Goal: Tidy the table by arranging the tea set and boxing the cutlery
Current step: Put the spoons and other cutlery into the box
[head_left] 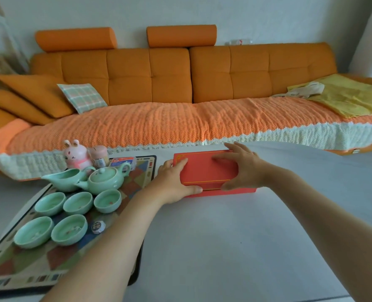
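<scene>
- Head view: five green cups (78, 202) sit on the patterned tray (56, 258) at lower left, with the teapot (105, 179) and pitcher (65, 178) just behind them.
- At centre, the left hand (174, 186) and right hand (246, 168) clasp the ends of the red box (204, 173) on the white table (224, 236), thumbs on its near edge.
- An orange sofa (159, 83) fills the upper frame.

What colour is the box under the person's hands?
The box is red with thin gold border lines; head view.
</scene>
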Action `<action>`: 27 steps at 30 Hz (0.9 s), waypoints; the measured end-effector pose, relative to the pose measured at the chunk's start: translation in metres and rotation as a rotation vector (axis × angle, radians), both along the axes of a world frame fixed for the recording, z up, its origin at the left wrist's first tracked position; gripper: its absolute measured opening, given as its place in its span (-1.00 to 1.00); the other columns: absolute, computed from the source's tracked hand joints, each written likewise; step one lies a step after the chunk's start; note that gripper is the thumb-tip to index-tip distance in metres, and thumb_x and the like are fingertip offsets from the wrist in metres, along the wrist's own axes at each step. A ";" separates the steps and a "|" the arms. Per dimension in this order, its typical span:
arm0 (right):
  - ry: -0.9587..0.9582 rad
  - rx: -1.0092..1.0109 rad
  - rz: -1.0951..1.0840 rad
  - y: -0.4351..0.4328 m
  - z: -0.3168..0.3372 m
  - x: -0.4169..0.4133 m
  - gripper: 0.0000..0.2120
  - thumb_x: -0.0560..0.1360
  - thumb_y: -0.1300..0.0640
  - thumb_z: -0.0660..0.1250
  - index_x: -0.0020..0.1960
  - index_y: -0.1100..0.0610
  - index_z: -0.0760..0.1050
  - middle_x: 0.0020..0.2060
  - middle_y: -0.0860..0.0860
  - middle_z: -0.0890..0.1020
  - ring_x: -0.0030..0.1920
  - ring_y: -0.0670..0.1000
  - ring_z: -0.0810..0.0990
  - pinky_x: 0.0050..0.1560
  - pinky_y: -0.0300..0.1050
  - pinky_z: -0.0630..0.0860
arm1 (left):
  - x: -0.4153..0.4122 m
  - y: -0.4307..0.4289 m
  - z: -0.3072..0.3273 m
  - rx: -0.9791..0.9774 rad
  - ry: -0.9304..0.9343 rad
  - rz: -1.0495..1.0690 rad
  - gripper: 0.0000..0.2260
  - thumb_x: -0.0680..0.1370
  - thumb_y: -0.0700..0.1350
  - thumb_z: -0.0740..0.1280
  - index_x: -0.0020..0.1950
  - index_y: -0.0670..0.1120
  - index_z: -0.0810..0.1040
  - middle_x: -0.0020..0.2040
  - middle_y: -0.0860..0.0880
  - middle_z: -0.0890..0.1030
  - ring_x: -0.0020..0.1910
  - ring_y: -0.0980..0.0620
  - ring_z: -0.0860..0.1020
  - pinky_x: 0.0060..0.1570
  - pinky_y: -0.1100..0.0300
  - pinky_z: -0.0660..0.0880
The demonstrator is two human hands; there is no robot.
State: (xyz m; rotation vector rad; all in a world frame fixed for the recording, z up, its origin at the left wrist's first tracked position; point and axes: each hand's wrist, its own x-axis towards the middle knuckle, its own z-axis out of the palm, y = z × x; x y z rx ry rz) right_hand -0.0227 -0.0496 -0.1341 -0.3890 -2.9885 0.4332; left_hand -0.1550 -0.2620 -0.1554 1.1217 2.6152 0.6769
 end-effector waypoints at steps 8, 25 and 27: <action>0.034 -0.327 -0.189 0.019 -0.011 0.012 -0.18 0.25 -0.17 0.60 0.43 -0.28 0.32 0.54 -0.10 0.14 0.45 0.07 0.30 0.30 -0.06 0.36 | 0.010 -0.001 -0.006 0.070 0.041 0.020 -0.25 0.49 0.30 0.32 0.58 0.07 0.13 0.54 0.00 0.16 0.50 -0.03 0.16 0.43 -0.03 0.24; -0.036 -0.106 -0.204 0.002 -0.023 0.003 -0.43 0.59 -0.25 0.08 0.56 -0.18 0.08 0.59 0.00 0.00 0.48 0.18 0.24 0.38 0.05 0.25 | -0.022 0.016 -0.010 -0.074 0.072 -0.079 -0.47 0.67 0.18 -0.06 0.62 0.07 -0.04 0.61 0.12 -0.12 0.57 0.12 -0.14 0.49 0.06 -0.12; -0.044 -0.048 -0.202 0.002 -0.025 0.001 -0.42 0.59 -0.26 0.05 0.57 -0.17 0.05 0.59 0.04 0.00 0.46 0.20 0.26 0.37 0.06 0.26 | -0.022 0.015 -0.011 -0.077 0.094 -0.075 -0.47 0.67 0.18 -0.08 0.62 0.07 -0.05 0.61 0.11 -0.11 0.57 0.10 -0.14 0.49 0.06 -0.13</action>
